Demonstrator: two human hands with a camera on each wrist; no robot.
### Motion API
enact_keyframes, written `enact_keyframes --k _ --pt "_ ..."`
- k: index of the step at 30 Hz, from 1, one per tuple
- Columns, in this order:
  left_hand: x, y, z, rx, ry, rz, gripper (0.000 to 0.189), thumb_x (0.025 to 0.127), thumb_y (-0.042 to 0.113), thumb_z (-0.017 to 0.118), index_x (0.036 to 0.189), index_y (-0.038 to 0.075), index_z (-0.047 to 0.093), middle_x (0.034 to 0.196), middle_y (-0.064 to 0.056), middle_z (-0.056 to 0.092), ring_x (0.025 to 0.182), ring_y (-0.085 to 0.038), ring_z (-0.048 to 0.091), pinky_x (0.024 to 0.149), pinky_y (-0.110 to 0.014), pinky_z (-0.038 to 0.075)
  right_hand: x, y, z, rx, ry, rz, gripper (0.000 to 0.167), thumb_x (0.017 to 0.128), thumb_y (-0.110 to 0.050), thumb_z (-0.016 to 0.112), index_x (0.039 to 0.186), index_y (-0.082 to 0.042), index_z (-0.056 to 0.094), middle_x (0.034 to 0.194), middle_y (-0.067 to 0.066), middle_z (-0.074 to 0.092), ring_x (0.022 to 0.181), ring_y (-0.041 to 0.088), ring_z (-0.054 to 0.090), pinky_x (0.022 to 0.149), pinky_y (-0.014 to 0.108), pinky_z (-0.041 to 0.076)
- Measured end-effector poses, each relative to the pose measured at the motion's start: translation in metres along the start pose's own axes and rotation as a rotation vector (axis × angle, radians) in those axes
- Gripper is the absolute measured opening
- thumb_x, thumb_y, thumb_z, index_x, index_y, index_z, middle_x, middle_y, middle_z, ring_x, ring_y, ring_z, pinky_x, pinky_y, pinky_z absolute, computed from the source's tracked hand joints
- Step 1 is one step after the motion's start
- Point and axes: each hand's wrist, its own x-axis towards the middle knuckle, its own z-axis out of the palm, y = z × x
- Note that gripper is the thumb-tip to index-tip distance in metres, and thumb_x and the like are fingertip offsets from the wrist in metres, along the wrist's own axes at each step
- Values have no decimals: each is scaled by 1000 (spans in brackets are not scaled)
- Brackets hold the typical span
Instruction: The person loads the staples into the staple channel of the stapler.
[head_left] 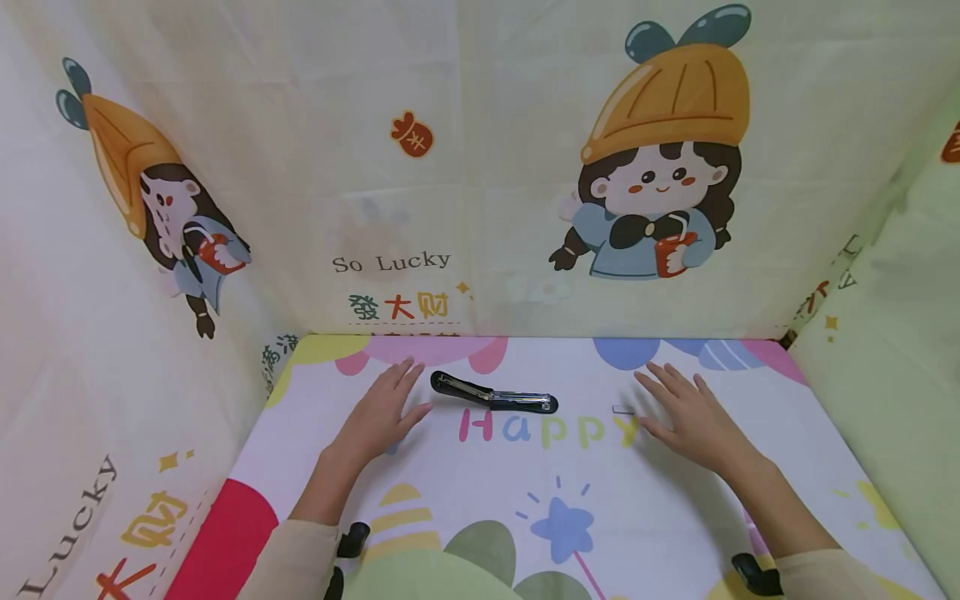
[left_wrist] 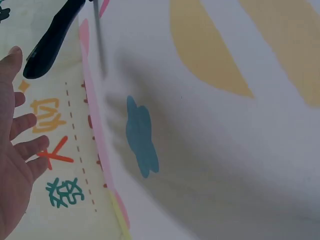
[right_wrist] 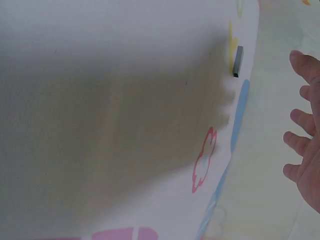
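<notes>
A black stapler, folded wide open with its metal rail showing, lies on the table above the printed word "Happy". My left hand is just left of it, fingers extended and apart from it. In the left wrist view, one black end of the stapler appears beyond the left hand. On the other side, a small grey strip of staples lies by the letter "y". Close to that strip is my right hand, fingers spread and holding nothing. The right wrist view shows the staple strip and the right hand.
A white tablecloth with colourful prints covers the table. Cream printed curtains hang behind it and along both sides, meeting the table's back edge. Dark wrist straps sit at the sleeves.
</notes>
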Motion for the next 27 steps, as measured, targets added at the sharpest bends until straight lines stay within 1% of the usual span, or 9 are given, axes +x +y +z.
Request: enact_keyframes --k 5,9,12,17,19,22,25,27 --pt "3 2 5 -120 -19 -38 75 100 37 69 161 9 35 165 -14 37 152 -38 36 123 -54 33 2 0 5 36 17 -34 70 88 -30 81 149 -9 53 153 22 51 139 48 47 108 77 34" --pt "6 6 8 -176 -29 -56 74 99 31 70 161 11 35 165 -12 39 152 -34 36 124 -52 32 4 0 11 96 -3 -31 69 88 -26 81 148 -8 53 152 22 52 138 46 49 109 77 34" --pt "8 7 10 -213 -17 -62 71 99 25 71 160 9 37 163 -12 42 151 -35 39 123 -53 34 5 -1 17 144 -12 -31 67 89 -23 81 147 -6 54 150 22 53 137 45 50 109 75 34" --pt "10 10 12 -346 7 -110 66 99 18 70 158 12 41 161 -11 46 150 -35 41 121 -55 36 4 -1 23 173 24 -66 65 87 -18 83 144 -1 57 145 23 57 129 46 56 105 67 44" --pt "11 11 13 -399 7 -135 65 100 17 69 159 14 41 161 -9 46 151 -34 40 121 -55 35 4 -1 24 182 26 -62 65 86 -17 83 144 -1 57 144 23 59 128 46 57 104 64 46" --pt "13 12 16 -447 4 -146 64 100 15 68 158 15 41 161 -9 46 150 -33 42 121 -54 35 5 -1 25 193 -11 -31 65 88 -18 82 145 -1 56 143 22 60 129 47 56 107 64 45" --pt "16 14 19 -479 16 -149 63 100 12 68 157 13 43 160 -9 48 146 -34 47 120 -54 37 8 0 26 191 -68 -1 64 90 -20 80 145 0 55 144 22 60 132 46 55 110 63 44" --pt "18 15 21 -494 29 -146 62 100 11 68 156 12 44 158 -10 50 141 -35 52 118 -55 40 9 0 27 180 -93 10 64 90 -20 80 145 1 55 144 23 60 133 45 55 111 62 44"
